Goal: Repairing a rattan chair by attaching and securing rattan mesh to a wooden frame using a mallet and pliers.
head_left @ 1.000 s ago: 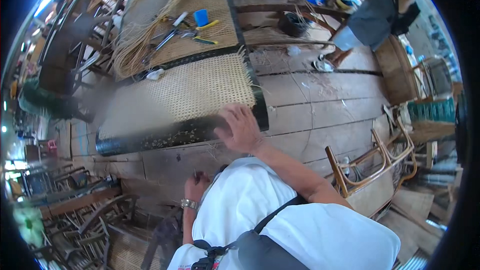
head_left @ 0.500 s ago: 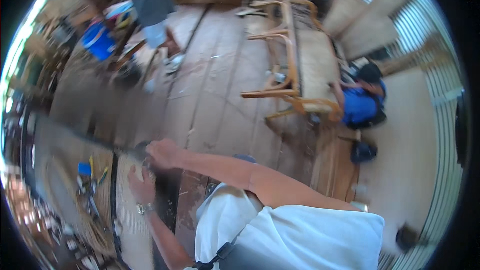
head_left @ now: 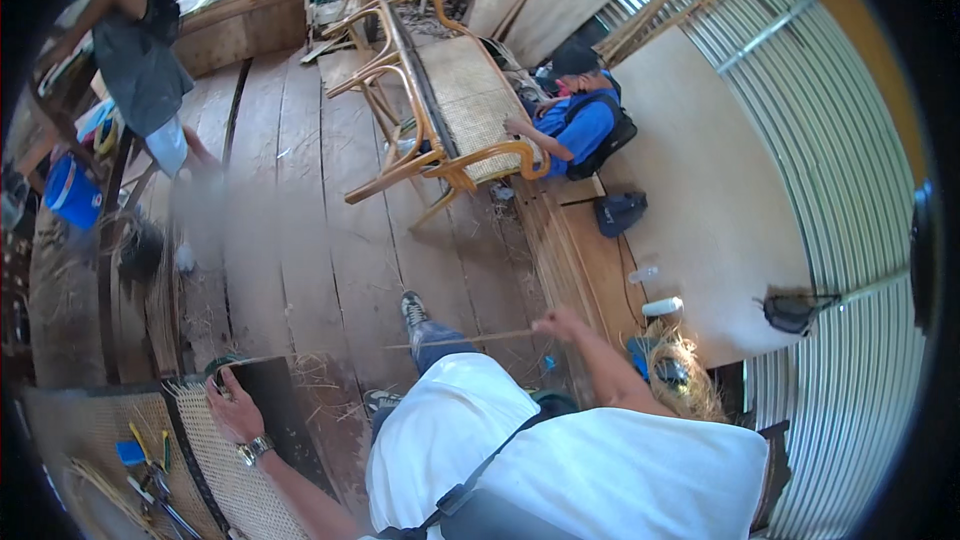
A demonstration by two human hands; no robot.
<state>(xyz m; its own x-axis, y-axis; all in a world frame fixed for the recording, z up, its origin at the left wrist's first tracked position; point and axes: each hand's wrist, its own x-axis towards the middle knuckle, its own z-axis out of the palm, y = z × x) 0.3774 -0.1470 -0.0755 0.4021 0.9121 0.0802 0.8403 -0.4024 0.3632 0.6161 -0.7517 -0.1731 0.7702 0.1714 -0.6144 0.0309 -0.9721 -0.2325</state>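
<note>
Wristwatch (head_left: 254, 450), one, on the wrist of the left hand (head_left: 235, 407), which lies at the far end of one woven cane panel (head_left: 225, 465) at lower left. The hand's fingers are extended over one small dark rounded object (head_left: 214, 370) at the panel's edge; whether they grip it cannot be told. The right hand (head_left: 563, 323), well apart from the panel, has its fingers curled; one thin pale strip (head_left: 465, 340) runs leftward from it, though whether the hand grips it cannot be told.

Beside the near weave, across one black band (head_left: 193, 460), a second woven section (head_left: 95, 415) bears one blue cup (head_left: 130, 453) and two yellow-handled tools (head_left: 150, 443); the metal tools near them overlap too closely to count. One bundle of pale strands (head_left: 105, 490) lies alongside.

Two shoes of the wearer show, one dark and laced (head_left: 413, 308), the other partly hidden (head_left: 381, 400). Beyond are one cane-seated bench (head_left: 468, 90), one person in a blue shirt (head_left: 585, 125) with a hand at it, one person in dark clothing (head_left: 145, 70) at upper left, one blue bucket (head_left: 73, 192) and one dark bag (head_left: 620, 212).
</note>
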